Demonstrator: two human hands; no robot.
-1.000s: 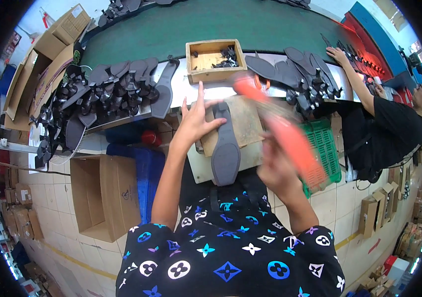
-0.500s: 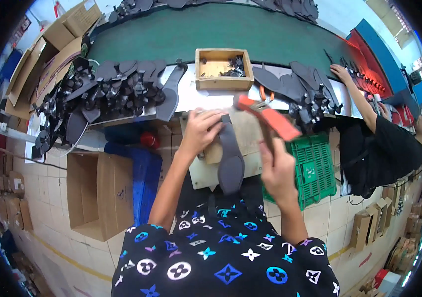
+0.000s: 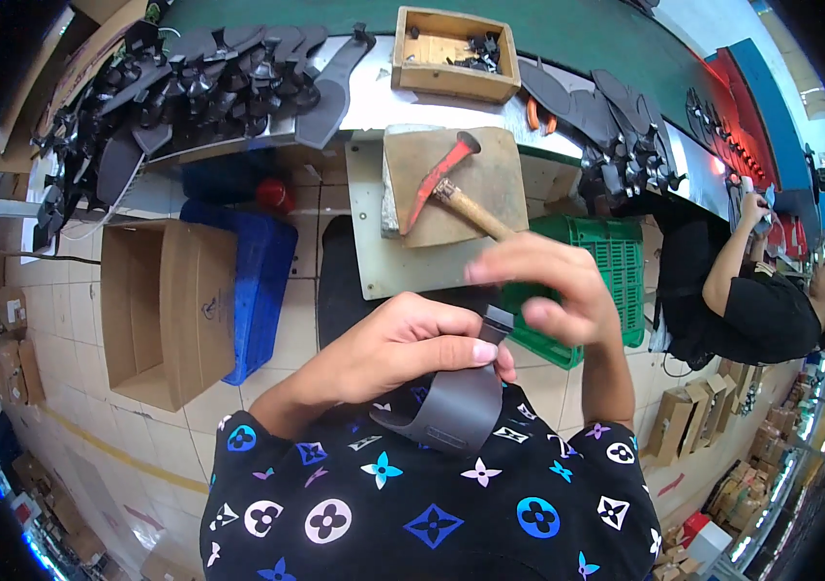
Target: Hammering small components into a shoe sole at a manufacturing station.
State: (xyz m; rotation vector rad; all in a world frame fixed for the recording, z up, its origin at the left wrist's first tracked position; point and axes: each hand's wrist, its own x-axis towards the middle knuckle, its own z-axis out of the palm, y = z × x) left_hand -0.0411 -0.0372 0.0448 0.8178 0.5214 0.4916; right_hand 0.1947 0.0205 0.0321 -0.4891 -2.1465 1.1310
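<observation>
Close to my body, my left hand (image 3: pixel 398 344) grips a dark grey shoe sole (image 3: pixel 459 412), its thumb pressed along the upper end. The sole is tilted and curves downward in front of my shirt. A small dark block-like end (image 3: pixel 498 322) sticks up past the fingers. My right hand (image 3: pixel 567 286) is open beside that end, fingers stretched and slightly blurred, holding nothing. Beyond it a hammer (image 3: pixel 428 191) with a red head and wooden handle lies on a worn brown pad (image 3: pixel 498 160). The handle's end passes close behind my right fingers.
A metal plate (image 3: pixel 364 218) lies under the pad. Heeled soles (image 3: pixel 229 82) pile up at the bench's left, more soles (image 3: pixel 616 121) at its right. A wooden box (image 3: pixel 456 82) holds small black parts. Cardboard carton (image 3: pixel 166 310), green crate (image 3: pixel 616 257) and a co-worker (image 3: pixel 761 300) flank me.
The hammer has left my right hand and now lies on the pad. My left hand has brought the sole off the pad, back towards my body and turned it. The view has tilted down.
</observation>
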